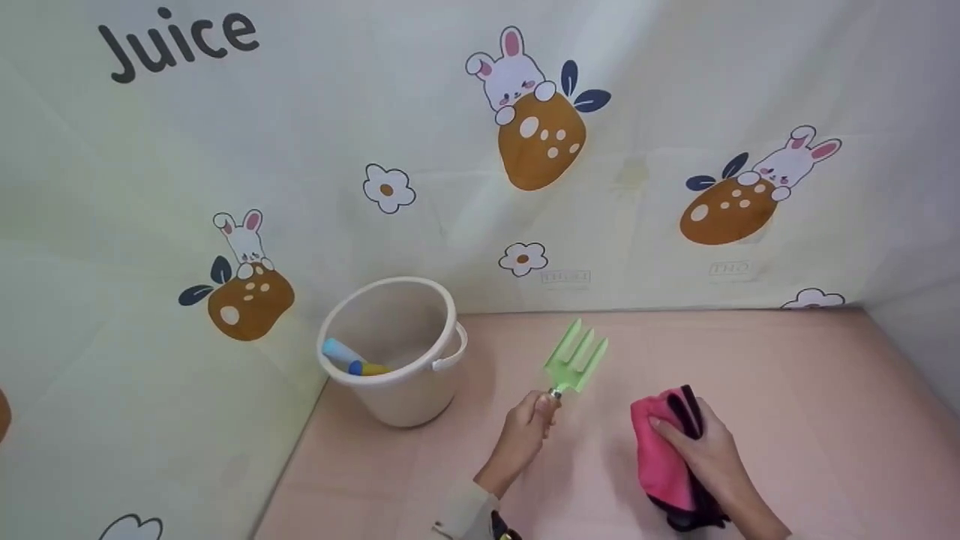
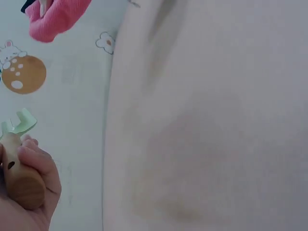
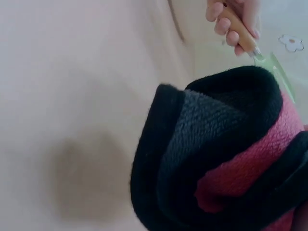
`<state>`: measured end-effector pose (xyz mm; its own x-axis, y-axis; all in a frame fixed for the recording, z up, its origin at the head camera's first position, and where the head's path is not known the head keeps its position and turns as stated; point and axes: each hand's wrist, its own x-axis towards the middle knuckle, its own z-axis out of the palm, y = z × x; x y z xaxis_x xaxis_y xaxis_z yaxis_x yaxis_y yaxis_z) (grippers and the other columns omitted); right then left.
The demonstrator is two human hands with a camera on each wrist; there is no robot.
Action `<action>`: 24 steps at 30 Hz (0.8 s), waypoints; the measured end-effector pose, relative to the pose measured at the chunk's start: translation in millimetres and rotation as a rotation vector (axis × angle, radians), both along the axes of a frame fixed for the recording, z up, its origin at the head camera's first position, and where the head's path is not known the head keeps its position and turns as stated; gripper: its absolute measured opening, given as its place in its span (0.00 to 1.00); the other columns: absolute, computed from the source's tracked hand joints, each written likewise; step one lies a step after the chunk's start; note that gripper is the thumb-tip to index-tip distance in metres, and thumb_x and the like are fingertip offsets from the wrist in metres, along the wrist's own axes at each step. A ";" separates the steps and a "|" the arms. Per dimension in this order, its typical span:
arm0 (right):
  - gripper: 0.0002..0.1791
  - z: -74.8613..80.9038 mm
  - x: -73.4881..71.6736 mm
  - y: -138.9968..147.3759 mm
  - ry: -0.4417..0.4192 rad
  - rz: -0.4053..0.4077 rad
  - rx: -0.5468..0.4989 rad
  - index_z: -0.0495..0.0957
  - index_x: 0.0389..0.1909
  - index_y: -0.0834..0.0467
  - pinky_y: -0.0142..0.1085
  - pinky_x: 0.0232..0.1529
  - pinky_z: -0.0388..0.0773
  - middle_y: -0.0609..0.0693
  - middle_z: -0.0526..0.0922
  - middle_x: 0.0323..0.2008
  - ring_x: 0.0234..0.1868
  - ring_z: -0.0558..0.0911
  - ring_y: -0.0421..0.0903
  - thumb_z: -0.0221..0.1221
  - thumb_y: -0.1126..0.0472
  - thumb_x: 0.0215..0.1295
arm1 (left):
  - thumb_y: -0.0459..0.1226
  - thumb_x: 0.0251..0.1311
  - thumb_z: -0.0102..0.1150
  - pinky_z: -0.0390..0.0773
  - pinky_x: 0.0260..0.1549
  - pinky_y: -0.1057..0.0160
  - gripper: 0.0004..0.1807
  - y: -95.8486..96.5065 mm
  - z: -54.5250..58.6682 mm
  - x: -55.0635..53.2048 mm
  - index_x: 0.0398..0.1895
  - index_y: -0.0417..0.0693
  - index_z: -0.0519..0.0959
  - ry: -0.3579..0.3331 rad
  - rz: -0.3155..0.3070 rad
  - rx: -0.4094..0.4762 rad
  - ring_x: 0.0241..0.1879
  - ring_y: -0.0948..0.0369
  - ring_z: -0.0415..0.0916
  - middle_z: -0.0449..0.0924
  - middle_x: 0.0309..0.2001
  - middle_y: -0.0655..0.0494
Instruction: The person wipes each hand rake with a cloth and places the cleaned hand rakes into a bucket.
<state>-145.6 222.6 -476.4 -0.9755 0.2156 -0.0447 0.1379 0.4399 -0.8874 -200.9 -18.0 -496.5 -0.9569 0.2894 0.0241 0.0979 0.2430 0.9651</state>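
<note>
My left hand (image 1: 523,435) grips the wooden handle (image 2: 24,180) of a small green garden fork (image 1: 576,360), its three tines pointing up and away. In the left wrist view the fingers wrap round that handle, and the butt end faces the camera. To the right, my right hand (image 1: 709,450) holds a folded pink cloth (image 1: 660,450) with black edging, thumb across its front. The right wrist view shows the cloth's dark grey inner side (image 3: 207,120) and loose folds, with most of the right hand hidden behind them.
A white bucket (image 1: 409,397) with a side handle stands at the back left, holding a light blue item (image 1: 343,351) and a blue-and-yellow item (image 1: 369,368). A pink surface (image 1: 787,375) meets a printed sheet wall (image 1: 420,90) behind and at the sides.
</note>
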 end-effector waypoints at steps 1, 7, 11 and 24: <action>0.29 1.8 0.5 -3.9 0.027 0.005 0.008 0.67 0.56 0.56 0.30 0.45 0.70 0.56 0.76 0.53 0.46 0.74 0.40 0.62 0.46 0.58 | 0.44 0.72 0.37 0.64 0.20 0.73 0.18 2.4 1.6 3.0 0.43 0.39 0.72 -0.028 -0.008 0.036 0.24 0.65 0.64 0.69 0.27 0.56; 0.23 12.9 3.7 -30.7 0.201 0.028 0.090 0.73 0.46 0.55 0.32 0.38 0.73 0.53 0.82 0.41 0.39 0.77 0.41 0.67 0.51 0.53 | 0.44 0.70 0.37 0.60 0.14 0.72 0.18 19.8 5.7 19.6 0.39 0.41 0.75 -0.218 0.001 0.200 0.19 0.66 0.62 0.69 0.23 0.60; 0.17 11.1 4.5 -45.7 0.355 0.049 0.180 0.77 0.39 0.53 0.33 0.37 0.75 0.45 0.82 0.34 0.36 0.78 0.38 0.70 0.56 0.48 | 0.42 0.66 0.36 0.58 0.10 0.72 0.16 32.0 2.6 30.7 0.33 0.43 0.74 -0.252 0.021 0.230 0.14 0.67 0.61 0.69 0.19 0.58; 0.16 4.9 5.9 -61.6 0.372 0.003 0.370 0.72 0.33 0.56 0.38 0.27 0.72 0.46 0.76 0.25 0.26 0.74 0.42 0.70 0.60 0.48 | 0.36 0.69 0.37 0.58 0.15 0.76 0.14 45.9 -14.6 53.1 0.28 0.43 0.71 0.138 0.083 -0.006 0.15 0.74 0.58 0.61 0.15 0.66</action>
